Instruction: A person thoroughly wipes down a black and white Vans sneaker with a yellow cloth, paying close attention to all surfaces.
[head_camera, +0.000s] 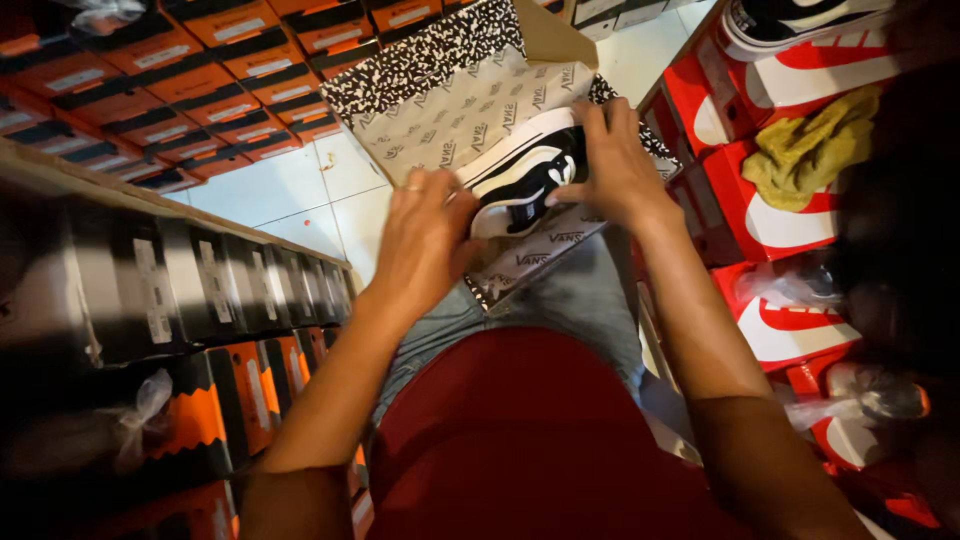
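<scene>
now both hands, left hand (425, 235) and right hand (610, 160), grip a black-and-white shoe (525, 175).

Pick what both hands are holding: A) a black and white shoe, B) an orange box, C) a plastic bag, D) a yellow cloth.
A: the left hand and right hand both grip the black and white shoe over the open box lined with paper.
</scene>
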